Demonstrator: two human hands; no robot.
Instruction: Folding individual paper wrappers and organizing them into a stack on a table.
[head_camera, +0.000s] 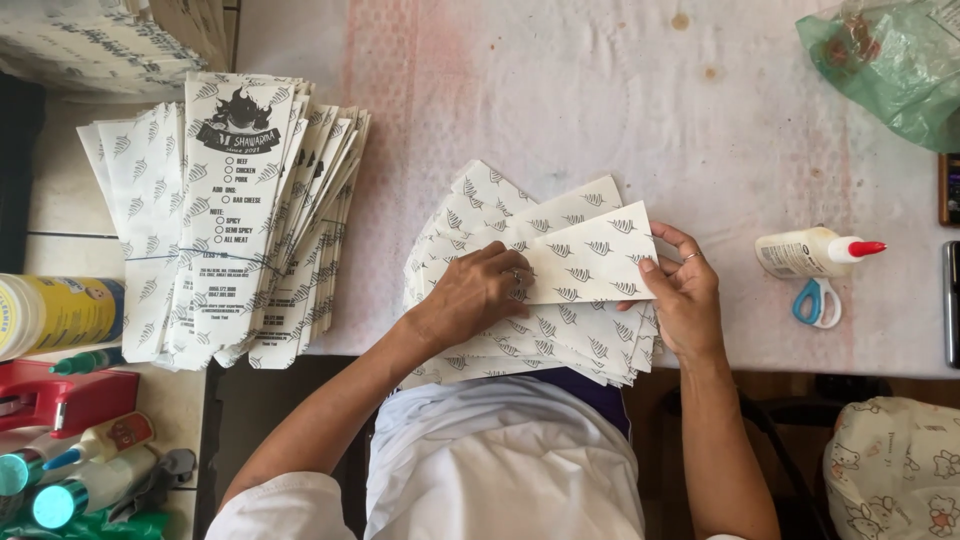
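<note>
From the head view, the left hand (478, 295) is lying knuckles up, fingers curled and pressing down on the top paper sleeve (590, 255) of a fanned pile of leaf-patterned sleeves (540, 335), which is sitting at the near edge of the bench (620, 100). The right hand (688, 295) is pinching that top sleeve's right end, thumb on top and fingers beneath. A larger printed stack (235, 230) is resting well to the left. A glue bottle (815, 250) with a red cap is lying to the right, blue-handled scissors (818, 300) touching it just below. A green plastic bag (890, 60) is sitting at the far right corner.
</note>
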